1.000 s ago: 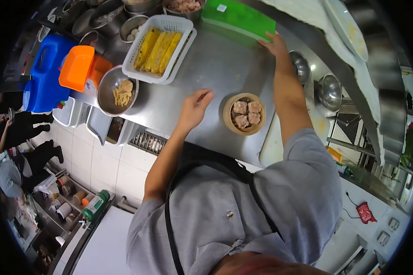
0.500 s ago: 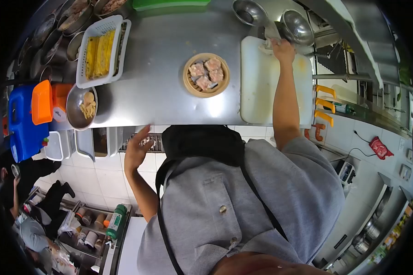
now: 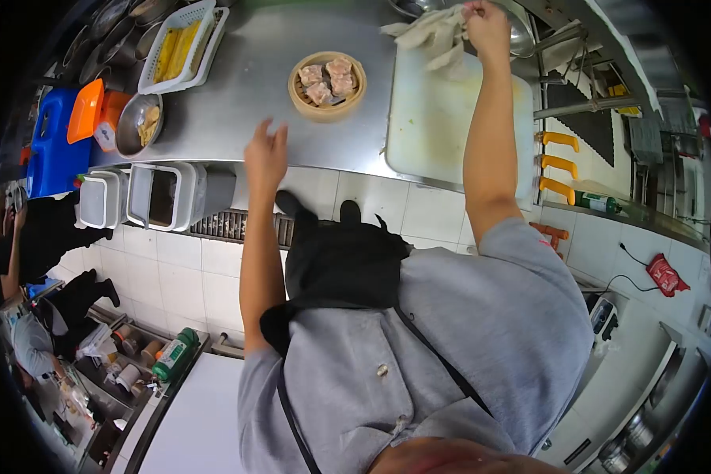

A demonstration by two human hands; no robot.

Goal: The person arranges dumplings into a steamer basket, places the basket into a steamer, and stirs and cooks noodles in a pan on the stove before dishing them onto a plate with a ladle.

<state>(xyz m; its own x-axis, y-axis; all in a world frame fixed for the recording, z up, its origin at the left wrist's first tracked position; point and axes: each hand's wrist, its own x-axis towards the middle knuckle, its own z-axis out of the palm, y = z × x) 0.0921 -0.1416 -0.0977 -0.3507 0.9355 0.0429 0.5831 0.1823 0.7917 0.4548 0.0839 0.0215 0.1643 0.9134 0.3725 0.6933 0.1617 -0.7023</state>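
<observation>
Over the far end of a white cutting board, the grip of your right hand is clamped on a crumpled pale cloth, which hangs in folds near a shiny metal bowl. Your left hand, its grip open with fingers apart, hovers by the front edge of the metal surface. Between the board and a white basket of yellow food, a round bamboo steamer stands on the surface, holding four pinkish dumplings. Near the basket, a steel bowl of pale pieces sits beside an orange container.
</observation>
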